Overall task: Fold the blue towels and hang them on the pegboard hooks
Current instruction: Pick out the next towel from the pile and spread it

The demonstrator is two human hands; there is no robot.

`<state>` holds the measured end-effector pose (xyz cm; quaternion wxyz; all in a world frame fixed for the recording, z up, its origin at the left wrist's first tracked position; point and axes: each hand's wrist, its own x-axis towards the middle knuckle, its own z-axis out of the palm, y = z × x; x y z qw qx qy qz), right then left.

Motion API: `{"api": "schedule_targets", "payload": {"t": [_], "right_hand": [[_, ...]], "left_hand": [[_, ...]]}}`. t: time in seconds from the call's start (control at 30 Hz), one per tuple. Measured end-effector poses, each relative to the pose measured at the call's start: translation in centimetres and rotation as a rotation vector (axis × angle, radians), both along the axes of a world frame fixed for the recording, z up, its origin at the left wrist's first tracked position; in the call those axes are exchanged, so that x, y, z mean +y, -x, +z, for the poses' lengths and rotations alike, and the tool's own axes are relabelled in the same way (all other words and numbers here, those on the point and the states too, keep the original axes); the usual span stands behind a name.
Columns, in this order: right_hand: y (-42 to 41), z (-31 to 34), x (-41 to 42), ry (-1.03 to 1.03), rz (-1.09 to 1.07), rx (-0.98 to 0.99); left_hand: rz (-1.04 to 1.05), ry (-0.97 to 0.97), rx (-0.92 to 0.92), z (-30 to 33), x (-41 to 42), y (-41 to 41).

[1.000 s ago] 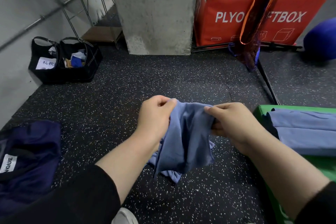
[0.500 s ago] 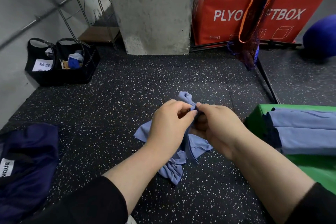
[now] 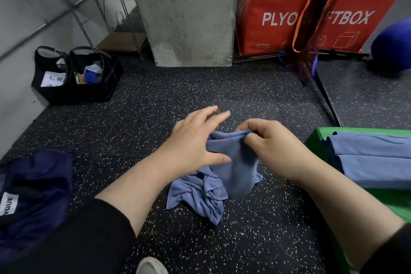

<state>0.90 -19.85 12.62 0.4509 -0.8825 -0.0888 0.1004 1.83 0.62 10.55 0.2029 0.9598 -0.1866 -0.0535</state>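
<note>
A crumpled blue towel (image 3: 206,193) hangs from my hands with its lower part bunched on the speckled black floor. My right hand (image 3: 273,147) pinches the towel's top edge between thumb and curled fingers. My left hand (image 3: 195,140) lies against the towel's left side with fingers stretched forward and the thumb pressed on the cloth. Folded blue towels (image 3: 369,160) lie stacked on a green box (image 3: 315,138) at the right. No pegboard or hooks are in view.
A concrete pillar (image 3: 186,13) and a red plyo soft box (image 3: 311,11) stand ahead. An orange-trimmed mesh bag (image 3: 311,29) hangs in front of the box. Black baskets (image 3: 73,75) sit at the left wall, a dark navy bag (image 3: 33,196) lies at lower left, a blue ball (image 3: 393,44) far right.
My left hand has let go of the towel's top and spread its fingers. The towel has dropped lower, and my right hand still pinches its edge.
</note>
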Motion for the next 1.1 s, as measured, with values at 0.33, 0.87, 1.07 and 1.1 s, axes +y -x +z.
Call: {"api": "schedule_targets", "payload": {"t": [0.33, 0.87, 1.07, 1.1], "right_hand": [[-1.1, -1.1, -1.3, 0.200, -0.101, -0.154], [-0.6, -1.0, -0.4, 0.103, -0.056, -0.158], [0.2, -1.3, 1.1, 0.175, -0.116, -0.141], [0.3, -1.3, 1.3, 0.185, -0.117, -0.143]], "left_hand": [[0.136, 0.137, -0.101, 1.4, 0.1, 0.5], [0.315, 0.268, -0.017, 1.7, -0.3, 0.0], [0.545, 0.575, 0.220, 0.8, -2.4, 0.6], [0.572, 0.651, 0.250, 0.8, -2.6, 0.8]]}}
